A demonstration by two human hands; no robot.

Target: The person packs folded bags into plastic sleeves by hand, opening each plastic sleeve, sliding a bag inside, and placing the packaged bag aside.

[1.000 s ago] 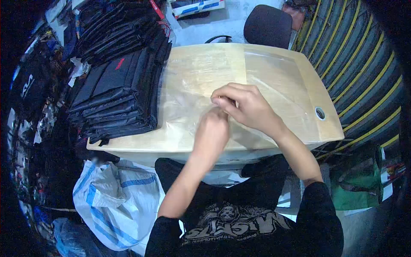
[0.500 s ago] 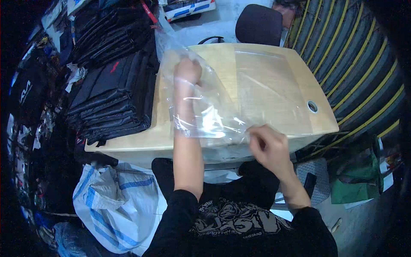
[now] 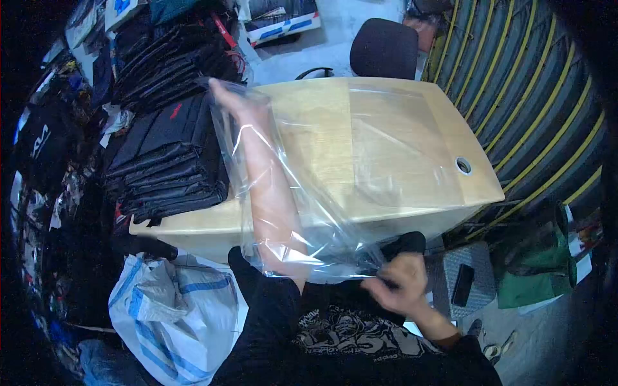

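A clear plastic bag (image 3: 283, 174) is pulled over my left forearm, its mouth near my elbow. Inside its far end, my left hand (image 3: 237, 103) reaches up and left with its fingers stretched out, slightly blurred. The fingertips push into the bag's corner, beside a stack of folded black padded items (image 3: 167, 148). My right hand (image 3: 400, 283) is closed on the rim of the bag's mouth, low and to the right, just in front of the table edge. Another clear plastic sheet or bag (image 3: 405, 141) lies flat on the wooden table (image 3: 312, 122).
More black folded goods (image 3: 174, 58) are piled behind the stack. A white sack with blue stripes (image 3: 193, 321) stands at lower left. To the right are a phone (image 3: 463, 285) on a grey box, a green bag (image 3: 534, 270) and ridged dark panels with yellow lines (image 3: 534, 96). A dark chair (image 3: 384, 48) stands behind.
My left hand has gone from a bent, fist-like shape to stretched out, pushing up and left into the bag. My right hand has drawn the bag's mouth down towards my body.
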